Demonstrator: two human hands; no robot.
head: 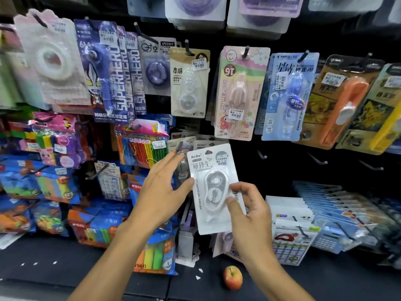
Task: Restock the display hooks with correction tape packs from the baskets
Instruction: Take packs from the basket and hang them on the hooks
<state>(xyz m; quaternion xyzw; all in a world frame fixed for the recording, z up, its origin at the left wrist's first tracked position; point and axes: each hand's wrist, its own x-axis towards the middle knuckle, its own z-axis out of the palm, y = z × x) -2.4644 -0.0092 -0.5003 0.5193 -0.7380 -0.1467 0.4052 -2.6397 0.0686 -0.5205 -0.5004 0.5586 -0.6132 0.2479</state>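
White correction tape pack in right hand's pinching grip; left hand flat, apparently touching; apple below.

Head view. Two bare forearms enter from the lower edge, each ending in a bare hand. Left hand: no glove, ring, watch or strap visible on the fingers, the back of the hand or the wrist; fingernails short and unpainted. Right hand: likewise ungloved and without jewellery or a wristband; the thumbnail is short, plain and unvarnished. Neither forearm carries a sleeve or cuff anywhere along its visible length, down to the bottom edge. No markings, bandages or tattoos can be made out on either arm. The rest of the person lies outside the view.
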